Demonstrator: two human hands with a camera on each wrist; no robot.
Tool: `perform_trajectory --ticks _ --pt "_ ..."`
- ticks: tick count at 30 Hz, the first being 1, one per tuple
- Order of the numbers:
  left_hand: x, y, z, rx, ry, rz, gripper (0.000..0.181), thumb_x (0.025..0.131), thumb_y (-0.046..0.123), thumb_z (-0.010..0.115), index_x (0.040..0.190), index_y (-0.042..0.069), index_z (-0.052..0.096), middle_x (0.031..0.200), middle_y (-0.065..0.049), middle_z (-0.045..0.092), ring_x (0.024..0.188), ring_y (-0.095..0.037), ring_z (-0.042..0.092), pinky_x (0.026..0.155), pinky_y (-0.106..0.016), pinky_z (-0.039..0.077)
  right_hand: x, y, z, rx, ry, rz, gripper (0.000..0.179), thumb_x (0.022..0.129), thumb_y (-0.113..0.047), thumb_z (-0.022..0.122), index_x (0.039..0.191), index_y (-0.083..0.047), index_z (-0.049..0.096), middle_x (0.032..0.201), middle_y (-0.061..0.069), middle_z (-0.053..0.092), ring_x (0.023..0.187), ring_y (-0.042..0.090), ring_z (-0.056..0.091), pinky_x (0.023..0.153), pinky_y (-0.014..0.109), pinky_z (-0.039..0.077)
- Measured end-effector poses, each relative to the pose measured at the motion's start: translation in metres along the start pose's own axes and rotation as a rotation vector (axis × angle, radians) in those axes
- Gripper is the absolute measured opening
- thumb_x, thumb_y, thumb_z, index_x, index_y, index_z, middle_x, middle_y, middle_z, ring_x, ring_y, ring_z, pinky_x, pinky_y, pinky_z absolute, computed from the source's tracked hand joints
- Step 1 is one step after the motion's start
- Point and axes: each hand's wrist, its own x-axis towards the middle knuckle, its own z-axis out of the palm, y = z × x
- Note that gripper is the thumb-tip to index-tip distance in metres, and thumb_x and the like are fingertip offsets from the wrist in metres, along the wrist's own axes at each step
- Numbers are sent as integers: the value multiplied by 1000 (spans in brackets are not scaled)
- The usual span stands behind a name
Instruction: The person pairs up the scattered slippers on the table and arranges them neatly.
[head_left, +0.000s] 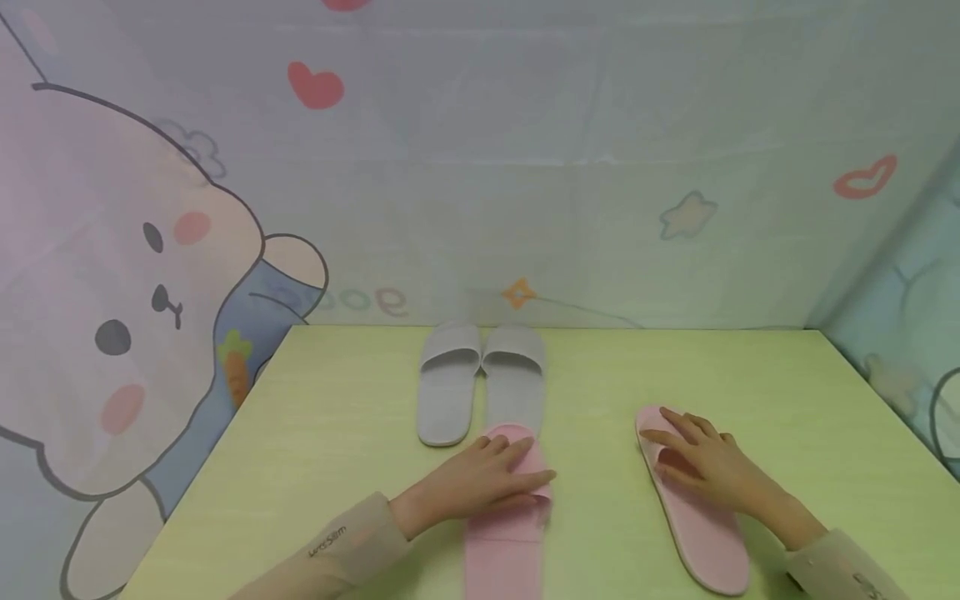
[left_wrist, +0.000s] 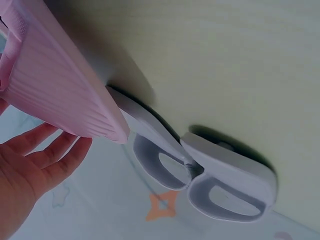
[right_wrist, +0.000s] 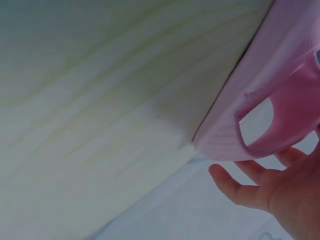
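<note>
In the head view my left hand (head_left: 487, 482) lies over the toe of a pink slipper (head_left: 504, 567), its thumb side at the strap. The left wrist view shows that pink slipper (left_wrist: 65, 75) tilted, its shadow on the table and my left fingers (left_wrist: 67, 155) along its edge. On the right, my right hand (head_left: 708, 467) reaches over the strap of a second pink slipper (head_left: 708, 542), which lies slanted on the table. In the right wrist view the fingers (right_wrist: 230, 185) are spread beside the toe of this pink slipper (right_wrist: 225, 137); part of the hand is out of frame.
Two grey slippers stand side by side near the table's back edge: a left one (head_left: 446, 400) and a right one (head_left: 514, 392), whose heel the left pink slipper overlaps. Beneath them is a yellow-green table (head_left: 337, 433), backed by a printed cloth (head_left: 480, 167).
</note>
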Motion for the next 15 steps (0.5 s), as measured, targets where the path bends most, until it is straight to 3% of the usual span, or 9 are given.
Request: perform_trajectory --ticks 8,15 --pt "26 7 2 -69 -145 23 40 94 41 31 133 34 40 127 -11 49 85 -16 48 74 -29 42 0 -3 0 0 9 11 46 83 -29 62 126 -26 47 136 17 39 117 41 39 77 63 38" --pt "45 13 6 -97 -186 34 41 95 42 29 134 32 39 118 -6 52 77 -10 41 69 -23 35 -3 -4 -2 -11 3 10 45 82 -29 63 124 -26 48 134 17 41 116 41 40 76 63 39"
